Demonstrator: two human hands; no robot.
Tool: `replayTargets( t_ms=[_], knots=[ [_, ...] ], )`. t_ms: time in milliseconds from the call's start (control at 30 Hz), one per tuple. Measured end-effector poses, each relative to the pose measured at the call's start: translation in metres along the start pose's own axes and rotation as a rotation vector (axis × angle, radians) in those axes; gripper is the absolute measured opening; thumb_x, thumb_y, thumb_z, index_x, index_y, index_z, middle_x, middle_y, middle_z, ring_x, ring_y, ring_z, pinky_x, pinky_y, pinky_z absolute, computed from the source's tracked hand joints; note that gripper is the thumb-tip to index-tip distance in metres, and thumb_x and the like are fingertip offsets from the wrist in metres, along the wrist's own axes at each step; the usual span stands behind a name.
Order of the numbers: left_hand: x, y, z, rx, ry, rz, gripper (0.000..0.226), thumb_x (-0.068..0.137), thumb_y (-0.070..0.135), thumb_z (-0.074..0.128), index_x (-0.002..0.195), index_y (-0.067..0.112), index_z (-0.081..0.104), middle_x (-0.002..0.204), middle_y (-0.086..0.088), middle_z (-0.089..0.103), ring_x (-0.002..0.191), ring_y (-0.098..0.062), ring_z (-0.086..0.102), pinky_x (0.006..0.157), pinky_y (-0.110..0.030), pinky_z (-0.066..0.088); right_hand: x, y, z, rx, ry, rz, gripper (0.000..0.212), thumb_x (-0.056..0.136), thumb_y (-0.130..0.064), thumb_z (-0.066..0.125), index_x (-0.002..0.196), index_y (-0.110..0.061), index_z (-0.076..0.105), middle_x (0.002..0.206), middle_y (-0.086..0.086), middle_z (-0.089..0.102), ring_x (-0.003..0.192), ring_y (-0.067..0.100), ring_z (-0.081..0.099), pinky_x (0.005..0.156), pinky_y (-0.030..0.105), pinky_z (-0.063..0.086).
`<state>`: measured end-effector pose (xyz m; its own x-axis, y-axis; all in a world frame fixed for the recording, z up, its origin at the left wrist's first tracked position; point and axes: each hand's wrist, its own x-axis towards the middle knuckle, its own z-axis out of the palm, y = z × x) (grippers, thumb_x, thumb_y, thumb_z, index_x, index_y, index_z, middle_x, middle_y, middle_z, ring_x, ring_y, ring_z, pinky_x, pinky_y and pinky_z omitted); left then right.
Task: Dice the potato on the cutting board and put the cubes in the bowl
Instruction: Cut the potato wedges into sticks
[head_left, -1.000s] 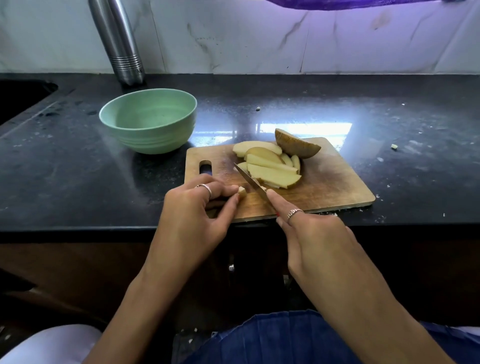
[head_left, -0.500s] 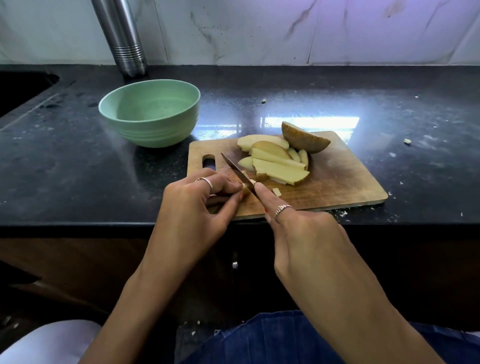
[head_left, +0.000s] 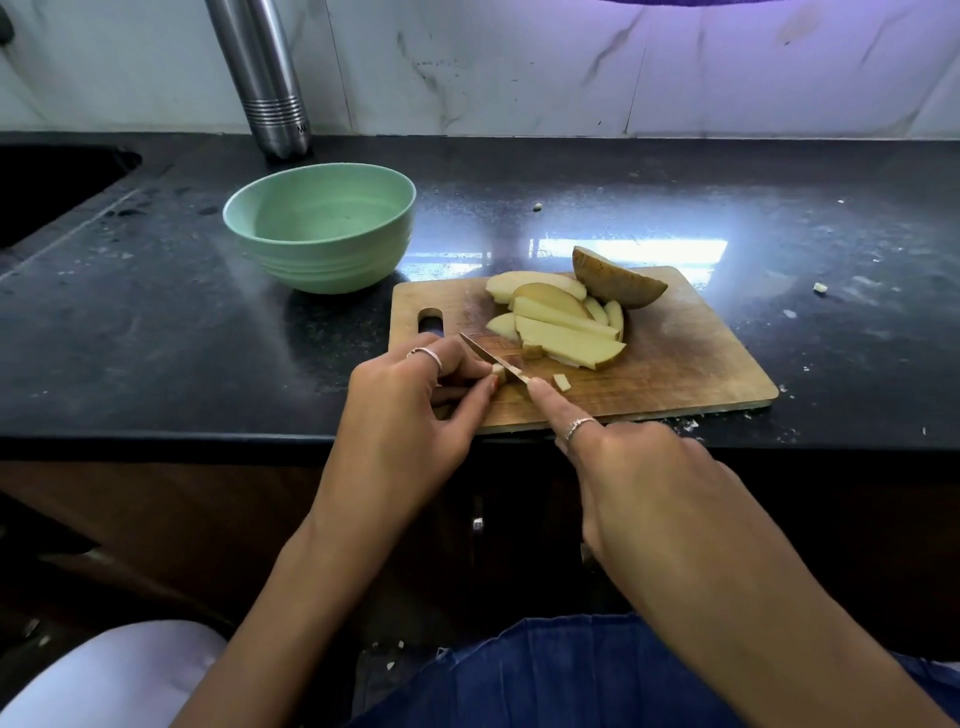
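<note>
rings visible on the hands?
2. One ring on a finger of the left hand, one ring on the right hand's index finger. Hidden fingers could carry more.

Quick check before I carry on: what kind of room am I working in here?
Most likely a home kitchen: a black stone countertop against a marble-look wall, a sink basin at far left, and a wooden cutting board with potato slices.

Daylight was soft, slightly dim. A bright window glare lay on the black bench (head_left: 631, 249) behind the cutting board (head_left: 691, 358). Wide-angle bending showed at edges; a purple cast tinted the top wall (head_left: 519, 62).
</note>
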<state>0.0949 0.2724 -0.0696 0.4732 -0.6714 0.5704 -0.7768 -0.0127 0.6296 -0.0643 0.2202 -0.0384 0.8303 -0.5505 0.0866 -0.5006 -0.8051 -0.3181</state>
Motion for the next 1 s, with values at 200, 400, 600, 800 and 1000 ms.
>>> replayTargets(
  t_ms=[200, 400, 600, 800, 1000],
  knots=[
    [0.0, 0.001, -0.004, -0.053, -0.065, -0.025, 0.01, 0.079, -0.002, 0.07, 0.085, 0.006, 0.072, 0.084, 0.004, 0.066, 0.086, 0.003, 0.063, 0.073, -0.003, 0.047, 0.016, 0.011, -0.009, -0.035, 0.178, 0.06, 0.065, 0.095, -0.018, 0.042, 0.145, -0.046, 0.01, 0.072, -0.001, 0.046, 0.069, 0.021, 0.046, 0.063, 0.03, 0.041],
    [0.001, 0.0, -0.005, -0.044, -0.037, -0.022, 0.007, 0.077, 0.001, 0.074, 0.078, 0.008, 0.071, 0.084, 0.008, 0.066, 0.081, -0.001, 0.064, 0.072, -0.008, 0.05, 0.011, -0.002, 0.003, 0.067, 0.224, 0.032, 0.06, 0.09, -0.013, 0.051, 0.139, -0.043, 0.034, 0.064, 0.003, 0.056, 0.057, 0.025, 0.056, 0.054, 0.039, 0.052],
    [0.001, -0.002, -0.003, -0.037, -0.033, -0.004, 0.006, 0.076, -0.004, 0.072, 0.076, 0.002, 0.069, 0.083, 0.002, 0.066, 0.082, -0.002, 0.064, 0.073, -0.008, 0.05, 0.004, -0.007, 0.013, -0.091, 0.234, 0.074, 0.069, 0.06, -0.01, 0.075, 0.126, -0.026, 0.06, 0.049, -0.005, 0.05, 0.035, 0.018, 0.048, 0.031, 0.025, 0.03],
    [0.001, -0.001, -0.003, -0.011, -0.038, 0.003, 0.008, 0.075, -0.004, 0.072, 0.075, 0.003, 0.069, 0.081, 0.002, 0.066, 0.08, -0.001, 0.062, 0.07, -0.005, 0.048, 0.01, -0.024, 0.01, -0.199, 0.169, 0.004, 0.076, 0.086, -0.01, 0.05, 0.149, -0.032, 0.012, 0.08, 0.001, 0.049, 0.068, 0.024, 0.061, 0.044, 0.025, 0.021],
    [0.0, 0.003, -0.004, 0.014, -0.035, -0.009, 0.009, 0.075, -0.004, 0.071, 0.076, 0.004, 0.068, 0.08, 0.002, 0.066, 0.082, 0.0, 0.061, 0.07, 0.0, 0.043, 0.013, -0.015, 0.003, -0.122, 0.127, 0.05, 0.069, 0.097, -0.016, 0.034, 0.146, -0.04, -0.008, 0.098, 0.0, 0.054, 0.093, 0.023, 0.057, 0.063, 0.029, 0.032]
  ],
)
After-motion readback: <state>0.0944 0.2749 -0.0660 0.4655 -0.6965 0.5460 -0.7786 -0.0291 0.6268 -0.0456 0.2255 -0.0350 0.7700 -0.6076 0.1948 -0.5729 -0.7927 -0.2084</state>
